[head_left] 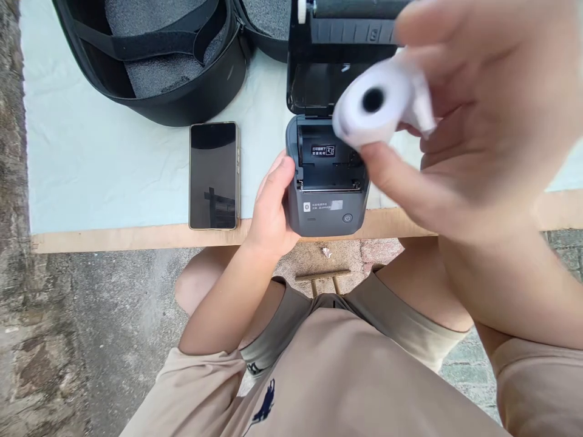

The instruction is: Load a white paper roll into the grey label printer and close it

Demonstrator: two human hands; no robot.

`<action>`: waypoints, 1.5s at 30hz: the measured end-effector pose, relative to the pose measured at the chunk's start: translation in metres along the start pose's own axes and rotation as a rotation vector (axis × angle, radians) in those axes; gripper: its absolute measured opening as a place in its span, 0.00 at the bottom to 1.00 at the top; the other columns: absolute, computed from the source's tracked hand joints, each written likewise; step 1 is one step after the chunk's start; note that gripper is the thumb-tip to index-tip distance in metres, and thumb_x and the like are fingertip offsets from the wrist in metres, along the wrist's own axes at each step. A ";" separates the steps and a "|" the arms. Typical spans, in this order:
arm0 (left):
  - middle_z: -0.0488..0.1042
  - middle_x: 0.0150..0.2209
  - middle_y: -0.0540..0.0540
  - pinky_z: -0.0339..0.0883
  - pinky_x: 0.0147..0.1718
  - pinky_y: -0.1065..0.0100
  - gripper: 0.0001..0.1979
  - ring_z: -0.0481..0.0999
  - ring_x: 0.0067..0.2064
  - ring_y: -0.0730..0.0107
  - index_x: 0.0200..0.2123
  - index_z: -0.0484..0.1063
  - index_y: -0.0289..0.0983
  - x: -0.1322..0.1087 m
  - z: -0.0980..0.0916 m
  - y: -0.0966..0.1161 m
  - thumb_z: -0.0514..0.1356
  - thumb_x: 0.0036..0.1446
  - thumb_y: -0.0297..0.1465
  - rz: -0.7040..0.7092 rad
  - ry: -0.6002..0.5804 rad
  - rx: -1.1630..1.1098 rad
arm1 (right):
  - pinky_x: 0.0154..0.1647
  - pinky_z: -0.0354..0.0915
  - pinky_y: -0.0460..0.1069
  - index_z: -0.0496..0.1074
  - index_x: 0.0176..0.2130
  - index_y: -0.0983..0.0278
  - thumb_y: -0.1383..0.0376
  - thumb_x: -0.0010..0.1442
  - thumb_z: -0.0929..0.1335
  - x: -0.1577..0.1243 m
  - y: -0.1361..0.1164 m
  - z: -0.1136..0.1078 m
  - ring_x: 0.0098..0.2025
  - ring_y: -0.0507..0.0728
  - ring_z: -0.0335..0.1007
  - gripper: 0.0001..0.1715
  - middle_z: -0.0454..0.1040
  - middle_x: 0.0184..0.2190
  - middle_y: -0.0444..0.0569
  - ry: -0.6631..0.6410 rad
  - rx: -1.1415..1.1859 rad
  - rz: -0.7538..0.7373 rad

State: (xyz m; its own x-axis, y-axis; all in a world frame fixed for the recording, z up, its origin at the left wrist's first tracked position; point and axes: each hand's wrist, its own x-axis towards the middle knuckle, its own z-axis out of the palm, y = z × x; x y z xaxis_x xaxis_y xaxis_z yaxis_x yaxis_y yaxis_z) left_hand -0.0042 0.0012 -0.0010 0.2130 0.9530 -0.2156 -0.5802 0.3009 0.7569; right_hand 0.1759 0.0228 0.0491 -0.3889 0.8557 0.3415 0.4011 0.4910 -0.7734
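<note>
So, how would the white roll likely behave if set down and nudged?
Being round, the roll would probably roll on its side. Its loose end looks thin, so likely floppy. It may be light: the right hand alone holds it.

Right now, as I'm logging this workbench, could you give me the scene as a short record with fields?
Left hand: grips the left side of the printer
Right hand: holds a white paper roll, slightly blurred
Roll position: overlaps the printer's upper right corner in view; contact cannot be told
Printer lid: open
Phone: lies left of the printer, screen dark
Black case: open, beyond the phone, grey foam inside
Table: pale covering, bare wood along the near edge
</note>
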 end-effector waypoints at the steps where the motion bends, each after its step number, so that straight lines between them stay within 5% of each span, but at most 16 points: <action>1: 0.80 0.51 0.45 0.66 0.65 0.54 0.17 0.60 0.72 0.54 0.45 0.74 0.40 -0.001 0.001 0.000 0.52 0.66 0.44 0.000 0.017 0.008 | 0.58 0.70 0.57 0.59 0.62 0.42 0.65 0.62 0.68 0.000 -0.002 0.002 0.62 0.62 0.68 0.33 0.65 0.63 0.35 0.021 -0.097 -0.058; 4: 0.80 0.51 0.45 0.68 0.64 0.56 0.16 0.61 0.71 0.54 0.45 0.74 0.41 -0.001 0.003 -0.002 0.55 0.65 0.44 -0.005 0.037 0.025 | 0.52 0.72 0.52 0.66 0.58 0.50 0.76 0.58 0.65 0.003 -0.008 0.006 0.53 0.58 0.76 0.33 0.76 0.55 0.39 0.051 -0.437 -0.169; 9: 0.80 0.49 0.48 0.69 0.63 0.59 0.12 0.66 0.69 0.56 0.46 0.74 0.40 0.000 0.003 -0.003 0.57 0.66 0.40 0.023 0.003 0.049 | 0.42 0.71 0.50 0.65 0.56 0.54 0.75 0.55 0.67 0.004 -0.010 0.009 0.49 0.59 0.78 0.31 0.79 0.48 0.42 0.040 -0.656 -0.158; 18: 0.80 0.49 0.48 0.71 0.61 0.60 0.14 0.69 0.67 0.56 0.44 0.74 0.41 0.000 0.003 -0.002 0.59 0.63 0.44 -0.014 -0.001 0.018 | 0.34 0.67 0.52 0.69 0.38 0.56 0.67 0.63 0.66 0.006 -0.004 0.009 0.40 0.58 0.76 0.04 0.79 0.41 0.45 -0.024 -0.586 -0.077; 23: 0.79 0.50 0.47 0.70 0.60 0.61 0.14 0.69 0.67 0.55 0.43 0.73 0.41 0.001 0.002 -0.003 0.60 0.62 0.44 -0.029 -0.008 0.012 | 0.32 0.64 0.54 0.69 0.38 0.55 0.66 0.66 0.60 0.005 -0.001 0.008 0.33 0.58 0.73 0.10 0.77 0.31 0.44 0.067 -0.662 -0.145; 31: 0.78 0.44 0.47 0.73 0.56 0.59 0.13 0.72 0.63 0.57 0.42 0.72 0.43 0.000 0.001 0.000 0.57 0.62 0.44 0.021 -0.070 -0.010 | 0.34 0.67 0.54 0.69 0.38 0.54 0.68 0.63 0.63 -0.001 -0.011 0.017 0.33 0.55 0.75 0.09 0.78 0.29 0.40 0.010 -0.488 -0.270; 38: 0.76 0.33 0.54 0.73 0.36 0.74 0.09 0.80 0.37 0.74 0.43 0.73 0.41 -0.001 -0.006 0.000 0.65 0.57 0.29 0.029 -0.073 0.026 | 0.40 0.70 0.55 0.68 0.38 0.55 0.65 0.63 0.66 -0.002 -0.008 0.018 0.40 0.56 0.77 0.03 0.78 0.32 0.40 0.005 -0.366 -0.288; 45: 0.80 0.42 0.49 0.74 0.55 0.59 0.25 0.77 0.59 0.53 0.50 0.69 0.45 -0.001 -0.009 0.000 0.71 0.49 0.33 0.022 -0.057 0.071 | 0.46 0.72 0.61 0.68 0.48 0.55 0.57 0.60 0.69 -0.003 0.005 0.015 0.54 0.64 0.68 0.15 0.71 0.46 0.53 0.102 -0.346 -0.089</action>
State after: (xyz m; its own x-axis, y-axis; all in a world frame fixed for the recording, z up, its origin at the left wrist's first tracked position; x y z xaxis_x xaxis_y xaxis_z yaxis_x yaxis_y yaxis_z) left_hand -0.0114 0.0007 -0.0067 0.2468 0.9550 -0.1644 -0.5282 0.2749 0.8034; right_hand 0.1667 0.0201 0.0364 -0.3571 0.8104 0.4644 0.6326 0.5756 -0.5181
